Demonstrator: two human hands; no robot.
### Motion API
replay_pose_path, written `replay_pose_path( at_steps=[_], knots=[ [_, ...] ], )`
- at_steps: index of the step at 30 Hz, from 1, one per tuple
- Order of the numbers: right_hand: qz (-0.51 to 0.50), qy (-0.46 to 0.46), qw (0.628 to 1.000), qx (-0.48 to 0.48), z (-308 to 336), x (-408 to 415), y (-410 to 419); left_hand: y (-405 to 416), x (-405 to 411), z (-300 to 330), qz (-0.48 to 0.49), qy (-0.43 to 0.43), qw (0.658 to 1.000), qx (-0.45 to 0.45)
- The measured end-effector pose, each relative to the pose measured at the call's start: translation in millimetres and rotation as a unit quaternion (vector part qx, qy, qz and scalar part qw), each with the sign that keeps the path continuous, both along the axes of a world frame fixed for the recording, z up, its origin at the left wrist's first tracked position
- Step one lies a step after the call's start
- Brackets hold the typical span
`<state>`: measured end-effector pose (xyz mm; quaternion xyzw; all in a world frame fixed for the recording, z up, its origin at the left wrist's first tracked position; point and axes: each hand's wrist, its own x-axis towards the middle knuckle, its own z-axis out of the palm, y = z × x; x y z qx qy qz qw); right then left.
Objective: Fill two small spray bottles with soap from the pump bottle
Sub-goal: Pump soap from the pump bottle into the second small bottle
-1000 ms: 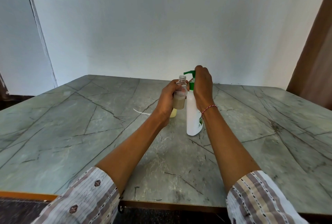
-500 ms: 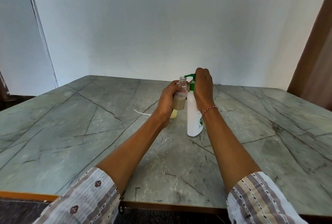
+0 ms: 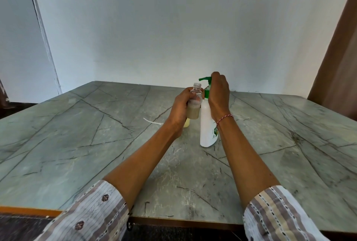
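A white pump bottle (image 3: 207, 124) with a green pump head (image 3: 205, 79) stands upright on the marble table (image 3: 96, 144). My right hand (image 3: 219, 93) sits over the pump head with its fingers curled round it. My left hand (image 3: 181, 107) grips a small clear spray bottle (image 3: 194, 108), capless and about half full of beige soap. Its open neck is just below the green nozzle. A second small bottle (image 3: 186, 123) with yellowish liquid stands on the table, mostly hidden behind my left hand.
A thin white tube (image 3: 152, 121) lies on the table left of the bottles. The table's front edge (image 3: 173, 221) runs below my forearms. A white wall stands behind the table, with a brown panel at the right.
The pump head and my right hand dipped slightly half a second ago and have come back up. My left hand keeps the small bottle under the nozzle.
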<state>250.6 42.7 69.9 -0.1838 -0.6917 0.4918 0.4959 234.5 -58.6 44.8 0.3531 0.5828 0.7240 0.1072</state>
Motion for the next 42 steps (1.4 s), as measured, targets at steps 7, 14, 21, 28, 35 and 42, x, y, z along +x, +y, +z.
replay_pose_path(
  at_steps=[7, 14, 21, 28, 35, 42],
  knots=[
    [0.003, 0.017, 0.999, -0.040, 3.3, -1.8, -3.9, -0.2, -2.0, -2.1, -0.008, 0.001, 1.000, 0.007],
    [0.005, 0.025, 0.999, -0.040, 2.7, -0.9, -5.0, -0.9, -3.0, -1.5, -0.007, -0.004, 1.000, 0.009],
    [0.012, 0.009, 1.000, -0.014, 0.3, 1.5, -2.6, 0.3, -4.6, -2.2, -0.024, -0.003, 1.000, 0.010],
    [0.028, 0.020, 0.995, -0.093, 5.7, 8.3, -4.7, 2.8, -8.3, -4.2, -0.026, 0.010, 1.000, 0.009],
    [0.058, 0.016, 0.990, -0.127, 23.1, 16.0, 0.1, 5.7, -12.0, -4.6, -0.026, 0.002, 1.000, 0.016],
    [0.128, -0.098, 0.964, -0.210, 39.2, 21.5, 10.1, 8.7, -11.4, 2.7, -0.080, -0.018, 0.995, 0.053]
  ],
)
